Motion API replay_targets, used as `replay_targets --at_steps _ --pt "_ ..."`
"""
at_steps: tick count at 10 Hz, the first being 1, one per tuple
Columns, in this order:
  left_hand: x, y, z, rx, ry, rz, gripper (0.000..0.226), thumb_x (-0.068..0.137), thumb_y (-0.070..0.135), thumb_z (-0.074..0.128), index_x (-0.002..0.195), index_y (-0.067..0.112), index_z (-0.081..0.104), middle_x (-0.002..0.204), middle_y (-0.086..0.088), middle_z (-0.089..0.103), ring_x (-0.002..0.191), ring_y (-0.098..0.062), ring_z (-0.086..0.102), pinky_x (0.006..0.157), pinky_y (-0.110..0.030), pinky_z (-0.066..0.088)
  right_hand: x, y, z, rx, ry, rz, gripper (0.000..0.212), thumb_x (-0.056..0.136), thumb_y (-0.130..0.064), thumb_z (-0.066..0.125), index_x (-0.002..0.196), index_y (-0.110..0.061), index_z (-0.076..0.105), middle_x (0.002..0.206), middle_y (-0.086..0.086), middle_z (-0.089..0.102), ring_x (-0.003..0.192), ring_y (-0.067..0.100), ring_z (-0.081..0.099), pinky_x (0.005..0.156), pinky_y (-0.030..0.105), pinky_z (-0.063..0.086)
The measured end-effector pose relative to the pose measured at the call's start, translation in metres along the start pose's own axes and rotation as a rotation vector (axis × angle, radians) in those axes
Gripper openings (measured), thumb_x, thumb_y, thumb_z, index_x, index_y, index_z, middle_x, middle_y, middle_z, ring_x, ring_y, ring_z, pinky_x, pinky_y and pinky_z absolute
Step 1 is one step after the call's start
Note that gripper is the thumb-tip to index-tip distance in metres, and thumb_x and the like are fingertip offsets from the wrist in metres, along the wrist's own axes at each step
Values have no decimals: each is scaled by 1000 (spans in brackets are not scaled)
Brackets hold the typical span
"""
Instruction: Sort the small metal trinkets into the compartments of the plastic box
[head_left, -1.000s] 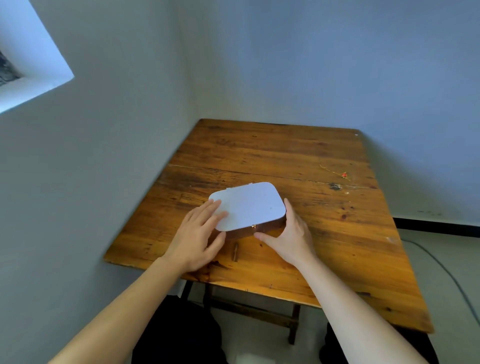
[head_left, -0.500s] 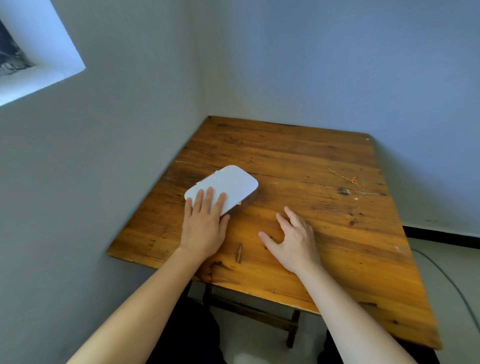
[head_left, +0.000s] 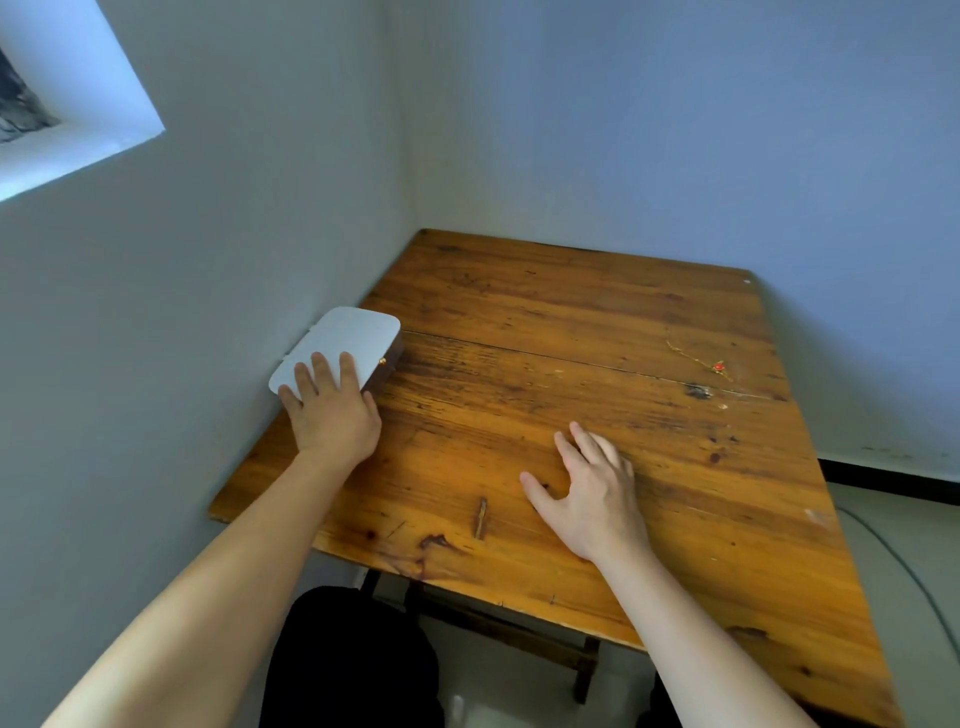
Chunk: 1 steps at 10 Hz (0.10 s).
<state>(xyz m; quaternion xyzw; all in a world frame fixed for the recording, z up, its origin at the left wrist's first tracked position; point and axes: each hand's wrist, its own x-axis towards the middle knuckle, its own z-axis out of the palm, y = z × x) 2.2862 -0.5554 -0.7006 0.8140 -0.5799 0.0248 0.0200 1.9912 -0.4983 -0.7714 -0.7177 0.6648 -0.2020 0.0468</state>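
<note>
**Head view: box at the wall edge, both hands flat**

Head camera looks down on a wooden table (head_left: 597, 395) set in a corner between two pale walls. Both bare forearms reach in from below. The left hand (head_left: 332, 410) lies palm down with its fingers (head_left: 322, 371) spread flat on the near end of the box (head_left: 353, 338), gripping nothing. The box, lid closed, sits at the table's left edge against the wall. The right hand (head_left: 592, 488) rests palm down on bare wood near the middle, well apart from the box, fingers loosely splayed and empty. A thin gold chain (head_left: 698, 356) with a red bead lies far right, apart from both hands.
</note>
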Motion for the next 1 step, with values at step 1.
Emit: replay_targets --at_steps 1 --pt "0 3 -3 3 -10 -26 64 102 39 32 156 14 8 163 -23 5 149 -43 3 118 -62 10 1 -2 -1 18 -16 13 87 86 -82 33 145 -21 52 157 -1 41 143 17 30 112 45 32"
